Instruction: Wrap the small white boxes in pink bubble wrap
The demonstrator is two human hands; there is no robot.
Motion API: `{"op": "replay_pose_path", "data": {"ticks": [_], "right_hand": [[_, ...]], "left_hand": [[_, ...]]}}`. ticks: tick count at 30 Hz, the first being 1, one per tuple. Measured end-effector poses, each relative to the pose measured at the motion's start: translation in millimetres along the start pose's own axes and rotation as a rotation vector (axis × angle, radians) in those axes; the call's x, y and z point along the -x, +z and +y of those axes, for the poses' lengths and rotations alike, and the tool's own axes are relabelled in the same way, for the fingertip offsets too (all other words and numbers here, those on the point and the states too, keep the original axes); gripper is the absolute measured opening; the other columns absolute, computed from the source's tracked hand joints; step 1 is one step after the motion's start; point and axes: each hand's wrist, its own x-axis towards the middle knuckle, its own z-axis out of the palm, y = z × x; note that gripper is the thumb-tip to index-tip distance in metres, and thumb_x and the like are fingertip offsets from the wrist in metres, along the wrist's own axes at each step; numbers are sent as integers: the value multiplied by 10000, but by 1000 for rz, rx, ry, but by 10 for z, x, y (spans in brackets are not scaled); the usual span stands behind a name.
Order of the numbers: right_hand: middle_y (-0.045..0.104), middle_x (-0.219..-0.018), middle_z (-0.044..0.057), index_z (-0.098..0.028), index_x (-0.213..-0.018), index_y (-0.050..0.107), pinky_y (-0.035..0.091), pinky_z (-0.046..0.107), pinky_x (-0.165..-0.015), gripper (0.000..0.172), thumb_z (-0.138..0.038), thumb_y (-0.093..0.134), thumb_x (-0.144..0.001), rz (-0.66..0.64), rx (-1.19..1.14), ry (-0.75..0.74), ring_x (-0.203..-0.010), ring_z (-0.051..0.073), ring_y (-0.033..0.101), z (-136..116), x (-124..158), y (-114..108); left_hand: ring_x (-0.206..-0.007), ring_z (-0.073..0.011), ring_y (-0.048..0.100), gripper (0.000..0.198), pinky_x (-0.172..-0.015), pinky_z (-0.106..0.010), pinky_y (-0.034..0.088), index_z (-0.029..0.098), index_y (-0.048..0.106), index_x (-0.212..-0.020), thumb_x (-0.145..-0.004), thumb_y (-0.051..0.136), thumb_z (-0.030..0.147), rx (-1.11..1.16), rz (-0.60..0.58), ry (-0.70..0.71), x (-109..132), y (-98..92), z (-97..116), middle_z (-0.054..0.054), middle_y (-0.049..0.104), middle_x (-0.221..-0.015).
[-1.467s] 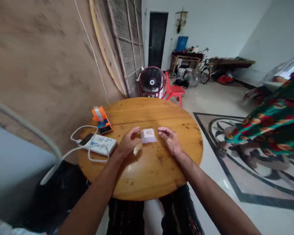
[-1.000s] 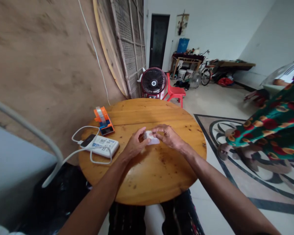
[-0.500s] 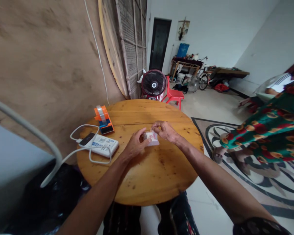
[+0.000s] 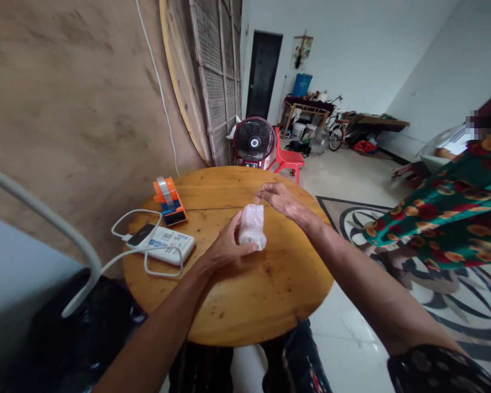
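Got a plastic-wrapped bundle [image 4: 252, 225] on the wooden table [image 4: 237, 311], loose up top, so probably neither sealed nor emptied yet. Held in the half-curled left hand [image 4: 228, 241]; can't tell about anything pinched in the bunched right hand [image 4: 279, 198] just beside.

The bag [image 4: 252, 226] is milky white. The table [image 4: 245, 314] is honey-brown with dark knots. The dispenser [image 4: 172, 203] is orange and blue, the box [image 4: 163, 244] white with blue print, the chair [image 4: 290, 158] red. A green garment [image 4: 445, 213] bears red and yellow blooms.
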Motion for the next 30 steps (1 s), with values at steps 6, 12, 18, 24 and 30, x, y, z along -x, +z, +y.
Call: {"op": "replay_pose_path", "data": {"ticks": [6, 12, 18, 24, 30], "right_hand": [[459, -611, -35, -163, -704, 605, 296, 268, -567, 154, -240, 508, -797, 78, 168, 19, -578, 112, 388, -44, -196, -169], [466, -602, -19, -168, -689, 588, 308, 288, -591, 123, -233, 548, -786, 107, 245, 78, -597, 128, 412, 15, -347, -184], [487, -582, -18, -174, -673, 612, 338, 274, -576, 129, -257, 570, -763, 115, 212, 140, -574, 127, 432, 103, -474, -148], [576, -580, -16, -169, -651, 630, 406, 240, -570, 55, -178, 637, -705, 82, 104, 178, -579, 127, 514, 362, -719, -55], [629, -636, 14, -163, -624, 571, 438, 243, -591, 144, -175, 565, -767, 141, 16, 171, -585, 128, 565, 490, -780, 14]], "left_hand": [[-1305, -318, 477, 901, -1089, -472, 372, 156, 207, -1520, -807, 653, 481, 85, 100, -141, 3, -28, -32, -183, 492, -1411], [-1153, -250, 590, 713, -1023, -395, 435, 172, 350, -1438, -820, 623, 400, 202, 143, -109, -10, -12, 34, -115, 622, -1248], [-1068, -244, 624, 510, -966, -381, 459, 170, 562, -1280, -826, 617, 396, 228, 80, -136, -28, -37, -12, -97, 667, -1202], [-1081, -263, 618, 512, -1002, -401, 434, 129, 660, -1188, -730, 670, 359, 195, 150, -226, -82, -37, -98, -110, 691, -1167], [-1178, -276, 582, 686, -1034, -400, 424, 125, 553, -1331, -698, 685, 353, 219, 140, -244, -79, -27, -96, -108, 643, -1272]]}}
